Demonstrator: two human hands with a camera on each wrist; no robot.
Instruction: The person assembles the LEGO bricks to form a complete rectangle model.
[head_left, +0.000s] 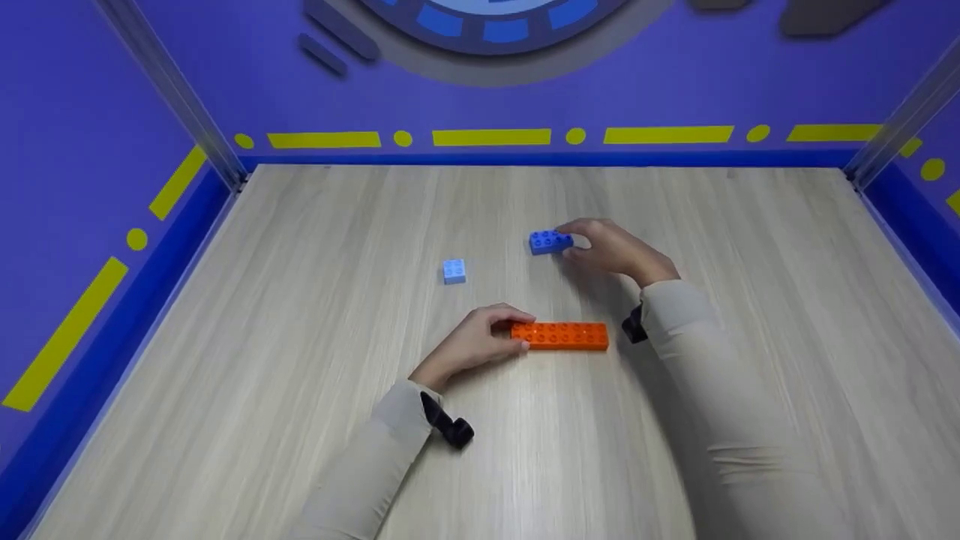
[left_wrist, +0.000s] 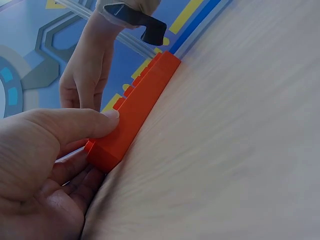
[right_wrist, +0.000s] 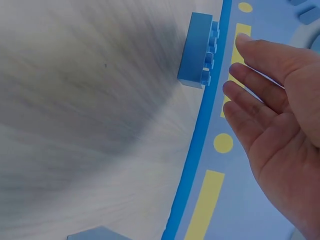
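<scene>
The left hand (head_left: 474, 339) pinches the orange brick (head_left: 570, 337) by one end, presumably for steadiness; the right hand (head_left: 615, 249), thumb and fingers parted, grips nothing beside the blue brick (head_left: 545, 243).

Right hand (right_wrist: 280, 110) at right, fingers (right_wrist: 250, 100) extended, thumb (right_wrist: 270, 56) uppermost, gap between fingertips and brick (right_wrist: 194, 50). Brick blue, on table (right_wrist: 65, 125), studs (right_wrist: 213, 44) toward hand. Shadow (right_wrist: 145, 120) across table. Blue strip (right_wrist: 187, 175), then wall (right_wrist: 250, 185) with yellow bars (right_wrist: 205, 205), dots (right_wrist: 223, 143). Blue-grey piece (right_wrist: 99, 234) cut off at bottom edge.
</scene>
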